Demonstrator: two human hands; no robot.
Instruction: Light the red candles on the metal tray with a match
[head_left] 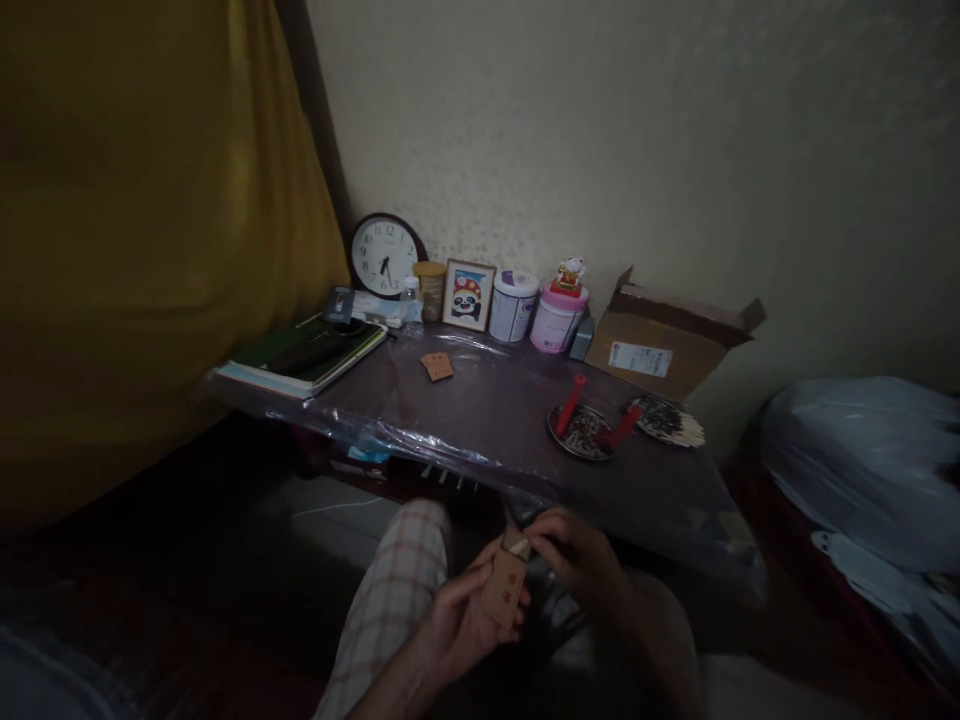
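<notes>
Head view: the left hand (457, 625) grips a small brown box (504, 588) from below, fingers wrapped round its sides. The box stands nearly upright, its long axis tilted slightly right, open top end pointing up toward the surface (487, 420). The right hand (574, 550) pinches at that open top with its fingertips. The box sits below the surface's near edge, above a checked trouser leg (390, 600). On the surface, beyond the box, lie a metal dish (581, 435) with red candles (570, 403) and a small brown card (437, 366).

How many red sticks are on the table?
2. One red stick leans on the left side of the round tray; the other red stick lies on its right edge. More may be hidden in the dim light.
</notes>
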